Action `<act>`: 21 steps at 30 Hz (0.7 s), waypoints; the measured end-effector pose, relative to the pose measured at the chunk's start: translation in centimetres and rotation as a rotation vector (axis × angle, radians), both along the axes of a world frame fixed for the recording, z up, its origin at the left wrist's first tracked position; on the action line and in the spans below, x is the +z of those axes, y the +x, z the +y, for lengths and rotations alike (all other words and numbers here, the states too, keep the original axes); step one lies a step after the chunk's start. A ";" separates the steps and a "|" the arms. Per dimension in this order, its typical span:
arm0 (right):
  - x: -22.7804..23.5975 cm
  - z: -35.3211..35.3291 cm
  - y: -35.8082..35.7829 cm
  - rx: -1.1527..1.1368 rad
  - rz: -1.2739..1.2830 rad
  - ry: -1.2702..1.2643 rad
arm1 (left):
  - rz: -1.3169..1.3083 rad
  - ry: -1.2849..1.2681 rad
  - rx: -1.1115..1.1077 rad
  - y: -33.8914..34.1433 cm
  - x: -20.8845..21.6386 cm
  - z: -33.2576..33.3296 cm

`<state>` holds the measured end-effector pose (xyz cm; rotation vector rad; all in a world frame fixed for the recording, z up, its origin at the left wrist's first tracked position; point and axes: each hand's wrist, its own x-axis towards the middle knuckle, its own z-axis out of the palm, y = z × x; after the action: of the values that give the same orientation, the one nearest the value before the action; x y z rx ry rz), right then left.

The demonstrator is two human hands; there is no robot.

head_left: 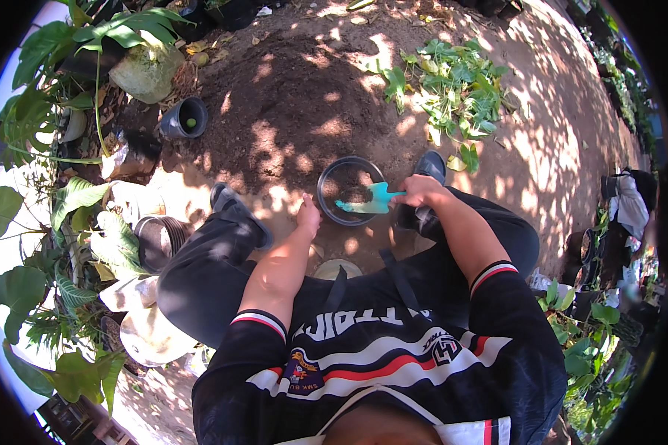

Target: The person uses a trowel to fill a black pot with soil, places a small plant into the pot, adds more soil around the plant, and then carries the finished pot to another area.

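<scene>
My right hand (420, 191) grips the handle of a turquoise hand trowel (378, 199). The trowel's blade reaches over a round black plant pot (323, 194), which holds dark soil (346, 182). My left hand (309, 215) hangs just left of the pot with nothing visible in it; its fingers look loosely apart, seen partly from the side. Beyond the pot spreads a mound of dark loose soil (274, 104). The pot stands on the ground between my feet.
A small dark pot (184, 119) with a round green thing inside lies tilted at the far left, near a large rock (148, 72). Cut green leaves (460, 89) are heaped at the far right. Stacked pots (162, 241) and leafy plants (74, 289) line the left side.
</scene>
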<state>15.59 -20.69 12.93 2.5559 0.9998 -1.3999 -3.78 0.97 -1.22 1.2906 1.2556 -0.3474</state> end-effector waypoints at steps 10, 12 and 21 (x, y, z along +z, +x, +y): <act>0.9 0.9 0.1 -0.036 -0.001 -0.001 | 0.019 0.149 -0.014 0.3 -3.4 -0.5; 1.6 1.2 0.4 0.037 0.019 -0.045 | 0.017 0.250 -0.038 1.1 -0.7 -1.0; -0.4 1.0 1.8 -0.323 -0.121 0.137 | -0.100 0.389 -0.045 3.7 0.7 -1.2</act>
<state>17.36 -19.70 12.57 2.9699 0.7111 -1.2560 -0.05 -0.23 -0.56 1.6467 1.2482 -0.0674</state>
